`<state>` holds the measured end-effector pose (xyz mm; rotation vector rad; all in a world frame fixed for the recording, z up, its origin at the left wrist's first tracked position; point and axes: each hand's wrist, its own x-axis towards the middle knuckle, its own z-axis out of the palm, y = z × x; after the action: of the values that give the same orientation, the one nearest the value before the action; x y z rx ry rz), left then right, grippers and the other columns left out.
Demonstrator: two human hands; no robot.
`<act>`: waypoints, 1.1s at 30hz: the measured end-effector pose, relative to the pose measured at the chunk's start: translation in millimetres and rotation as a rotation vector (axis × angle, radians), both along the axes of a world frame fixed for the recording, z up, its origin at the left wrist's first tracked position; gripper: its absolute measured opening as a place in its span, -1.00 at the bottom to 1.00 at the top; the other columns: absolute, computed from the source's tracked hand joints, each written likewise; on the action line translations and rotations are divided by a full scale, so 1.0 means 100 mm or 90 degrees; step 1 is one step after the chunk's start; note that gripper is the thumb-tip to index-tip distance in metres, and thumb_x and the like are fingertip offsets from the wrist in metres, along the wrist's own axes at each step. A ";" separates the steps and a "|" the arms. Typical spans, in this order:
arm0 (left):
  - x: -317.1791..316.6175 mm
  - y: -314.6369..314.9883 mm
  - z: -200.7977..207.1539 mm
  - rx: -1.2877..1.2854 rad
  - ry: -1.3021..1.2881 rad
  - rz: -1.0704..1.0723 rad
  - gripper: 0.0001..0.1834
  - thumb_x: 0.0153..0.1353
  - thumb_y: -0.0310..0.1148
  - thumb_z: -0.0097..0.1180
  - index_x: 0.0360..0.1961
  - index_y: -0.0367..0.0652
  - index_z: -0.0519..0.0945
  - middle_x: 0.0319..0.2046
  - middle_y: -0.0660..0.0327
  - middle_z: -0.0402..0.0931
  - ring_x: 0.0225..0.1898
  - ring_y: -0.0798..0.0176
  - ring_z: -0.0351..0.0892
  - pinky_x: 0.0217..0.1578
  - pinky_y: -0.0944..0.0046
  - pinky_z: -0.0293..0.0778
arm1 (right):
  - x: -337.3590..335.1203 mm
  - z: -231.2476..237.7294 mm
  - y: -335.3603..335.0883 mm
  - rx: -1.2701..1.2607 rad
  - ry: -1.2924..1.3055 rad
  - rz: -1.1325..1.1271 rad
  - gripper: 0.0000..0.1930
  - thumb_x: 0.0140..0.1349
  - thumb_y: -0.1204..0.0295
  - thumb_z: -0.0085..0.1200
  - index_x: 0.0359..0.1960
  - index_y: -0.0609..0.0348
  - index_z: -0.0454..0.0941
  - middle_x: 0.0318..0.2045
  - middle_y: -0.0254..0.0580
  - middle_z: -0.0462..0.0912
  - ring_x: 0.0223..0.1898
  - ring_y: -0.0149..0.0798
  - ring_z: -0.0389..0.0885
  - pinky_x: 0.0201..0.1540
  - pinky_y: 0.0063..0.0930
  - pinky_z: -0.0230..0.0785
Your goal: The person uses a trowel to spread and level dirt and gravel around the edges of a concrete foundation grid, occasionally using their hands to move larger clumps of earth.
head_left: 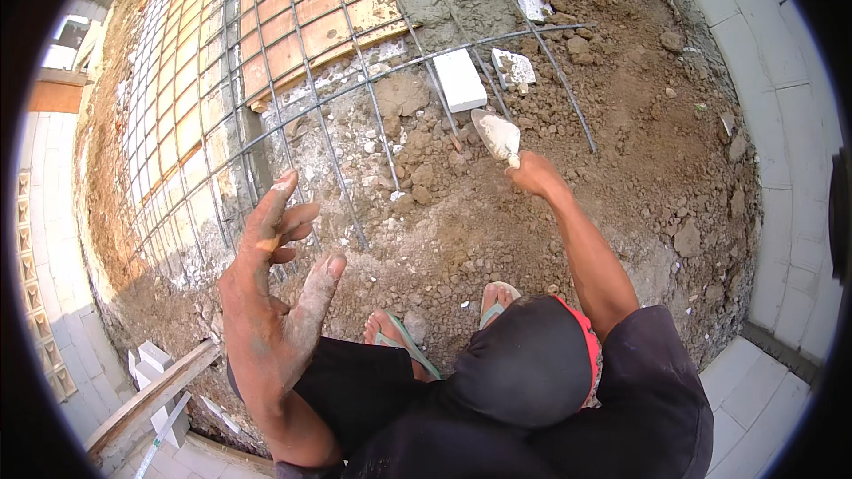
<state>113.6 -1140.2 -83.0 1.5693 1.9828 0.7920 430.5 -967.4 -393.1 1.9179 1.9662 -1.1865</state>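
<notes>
My right hand (535, 174) is closed around the handle of a small trowel (495, 134). The trowel's pale, mortar-smeared blade lies over the soil, its tip pointing away from me, just short of a white rectangular block (461, 80). That block sits beneath or between the steel bars; which, I cannot tell. My left hand (271, 288), dusted with grey, is raised in front of me with fingers apart and nothing in it. Beyond it stretches a grid of steel reinforcing bars (306, 62).
Orange-brown boards (311, 13) lie under the bars, with wet grey mortar (448, 4) beside them. Broken white pieces (513, 69) rest on lumpy soil (621, 204). Pale block walls (781, 124) border the right side. A timber plank (155, 395) slants at the lower left. My sandalled feet (390, 330) stand close in.
</notes>
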 end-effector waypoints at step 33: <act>-0.34 -0.24 0.33 0.104 0.181 0.114 -0.42 0.39 -0.07 0.22 0.32 -0.14 0.54 0.06 0.03 0.70 0.12 0.10 0.70 0.12 0.04 0.57 | -1.26 -0.12 -1.07 0.003 0.118 0.307 -0.58 0.49 0.17 -0.04 0.03 0.35 0.56 -0.36 0.35 0.71 -0.26 0.36 0.71 -0.12 0.20 0.50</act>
<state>79.8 -1163.9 -49.9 1.6917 2.3406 0.8596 304.8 -1074.9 -404.9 1.2563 2.3397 -1.2415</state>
